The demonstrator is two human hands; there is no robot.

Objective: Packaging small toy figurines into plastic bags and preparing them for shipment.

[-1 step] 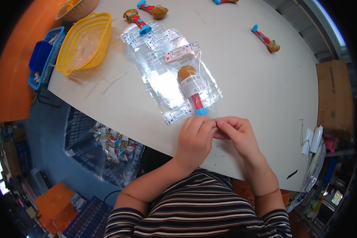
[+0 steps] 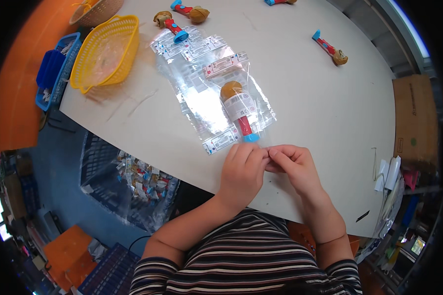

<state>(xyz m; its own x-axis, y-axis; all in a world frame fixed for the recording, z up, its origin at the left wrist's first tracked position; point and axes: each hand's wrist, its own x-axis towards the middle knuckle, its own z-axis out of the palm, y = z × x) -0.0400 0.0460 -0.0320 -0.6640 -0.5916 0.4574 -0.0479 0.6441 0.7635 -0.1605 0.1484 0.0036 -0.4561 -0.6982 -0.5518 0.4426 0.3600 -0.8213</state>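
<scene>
At the near edge of the table my left hand (image 2: 241,169) and my right hand (image 2: 295,164) meet, thumbs and fingers pinched together on the near end of a clear plastic bag (image 2: 261,105). Inside the bag lies a toy figure (image 2: 245,127) with a round brown head, a red body, a blue base and a white label wrapped around its middle. The fingertips hide the bag's edge. Under and beyond it several flat clear bags (image 2: 200,109) with printed header strips are spread out, overlapping.
Unbagged toy figures (image 2: 325,44) lie farther off on the white table (image 2: 305,103). A yellow basket (image 2: 128,54) stands at the left, beside a blue basket (image 2: 44,101). Below the left table edge, a dark crate (image 2: 91,172) holds several bagged toys. A cardboard box (image 2: 413,123) stands right.
</scene>
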